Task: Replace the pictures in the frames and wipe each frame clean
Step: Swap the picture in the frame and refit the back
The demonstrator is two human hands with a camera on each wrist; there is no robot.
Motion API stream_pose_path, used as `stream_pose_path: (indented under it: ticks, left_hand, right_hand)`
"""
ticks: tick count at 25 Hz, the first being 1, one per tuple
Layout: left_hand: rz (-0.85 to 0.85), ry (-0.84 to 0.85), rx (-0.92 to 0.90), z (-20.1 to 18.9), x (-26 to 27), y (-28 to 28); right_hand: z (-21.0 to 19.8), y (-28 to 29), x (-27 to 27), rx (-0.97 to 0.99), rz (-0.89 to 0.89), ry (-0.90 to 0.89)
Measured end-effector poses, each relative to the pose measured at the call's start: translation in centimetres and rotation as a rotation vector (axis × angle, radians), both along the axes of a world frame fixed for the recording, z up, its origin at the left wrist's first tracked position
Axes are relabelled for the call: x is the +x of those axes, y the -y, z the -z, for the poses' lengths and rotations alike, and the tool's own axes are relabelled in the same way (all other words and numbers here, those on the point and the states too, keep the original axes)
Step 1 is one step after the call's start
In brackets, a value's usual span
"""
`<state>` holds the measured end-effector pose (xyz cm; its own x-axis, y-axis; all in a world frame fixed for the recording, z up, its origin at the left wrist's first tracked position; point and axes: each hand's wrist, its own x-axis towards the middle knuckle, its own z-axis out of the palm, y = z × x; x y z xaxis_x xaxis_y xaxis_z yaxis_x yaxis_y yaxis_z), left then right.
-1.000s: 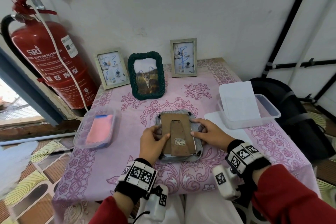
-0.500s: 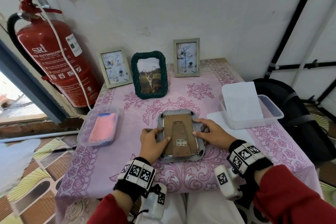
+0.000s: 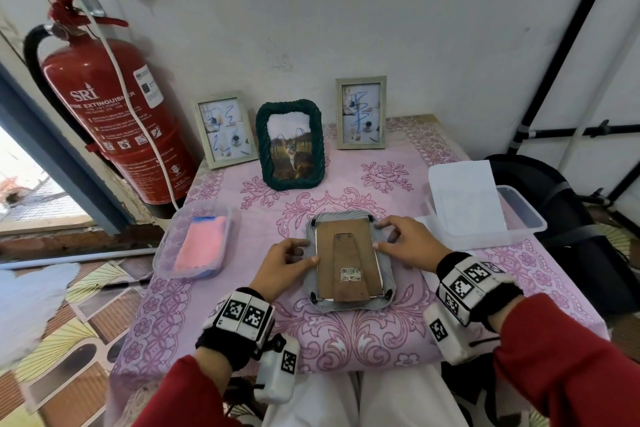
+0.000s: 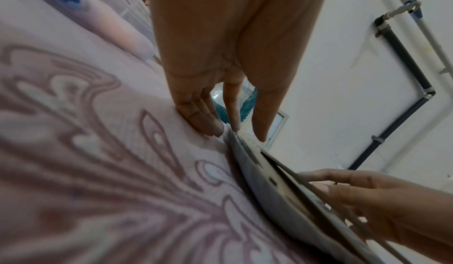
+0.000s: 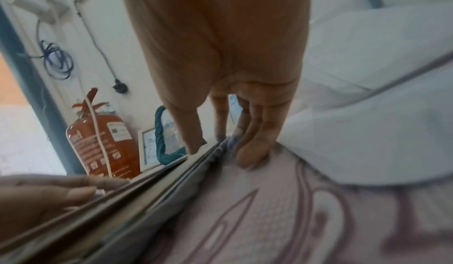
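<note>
A grey picture frame (image 3: 384, 253) lies face down on the pink tablecloth, its brown backing board (image 3: 343, 253) and folded stand facing up. My left hand (image 3: 310, 251) rests at its left side, thumb on the backing's edge. In the left wrist view that hand's fingertips (image 4: 215, 128) touch the cloth and the frame's rim (image 4: 264, 181). My right hand (image 3: 379, 235) rests at the right side, index finger near the top right clip and thumb at the backing's edge. Its fingertips (image 5: 247, 155) meet the frame's edge (image 5: 171, 200). Neither hand grips anything.
Three frames stand at the wall: a pale one (image 3: 225, 130), a dark green one (image 3: 290, 144) and another pale one (image 3: 361, 113). A clear tub (image 3: 162, 253) at the left holds a pink cloth (image 3: 201, 246). A tub (image 3: 530, 215) with white paper (image 3: 464, 198) sits right. A fire extinguisher (image 3: 114, 114) stands left.
Both hands stay at the frame's sides with only slight shifts of the fingers. The frame has not moved on the cloth.
</note>
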<state>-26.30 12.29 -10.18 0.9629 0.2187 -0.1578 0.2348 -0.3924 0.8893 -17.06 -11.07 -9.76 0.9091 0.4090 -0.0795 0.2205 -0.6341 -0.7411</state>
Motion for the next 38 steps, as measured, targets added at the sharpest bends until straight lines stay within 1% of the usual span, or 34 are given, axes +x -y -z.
stream_pose_path:
  ticks: [1,3,9,14,18,23,31,38]
  left_hand:
    - [-0.011,0.010,0.011,-0.1,0.4,0.0]
    - [-0.018,0.035,0.060,-0.4,1.3,0.1]
    - [0.040,0.020,0.203,-0.1,3.1,0.0]
    - [0.078,0.060,0.343,0.3,2.8,0.0]
    - [0.079,0.054,0.315,0.2,2.8,-0.1]
    - [0.087,0.039,0.225,0.4,2.9,-0.3]
    - [0.121,0.046,0.225,0.6,3.0,-0.5]
    - [0.142,0.028,0.242,0.5,2.9,-0.5]
  right_hand:
    - [-0.1,-0.1,0.4,-0.056,0.011,0.069]
    - [-0.4,-0.3,1.1,-0.103,0.027,0.110]
    - [-0.8,-1.0,1.3,-0.048,0.039,0.015]
    - [-0.5,-1.0,1.0,-0.039,0.022,0.049]
    - [-0.3,-0.8,1.1,-0.008,0.009,0.036]
    - [-0.1,-0.5,1.4,0.048,-0.011,0.005]
    - [0.0,-0.3,1.4,0.076,-0.042,-0.006]
    - [0.0,-0.3,1.7,0.046,-0.073,-0.021]
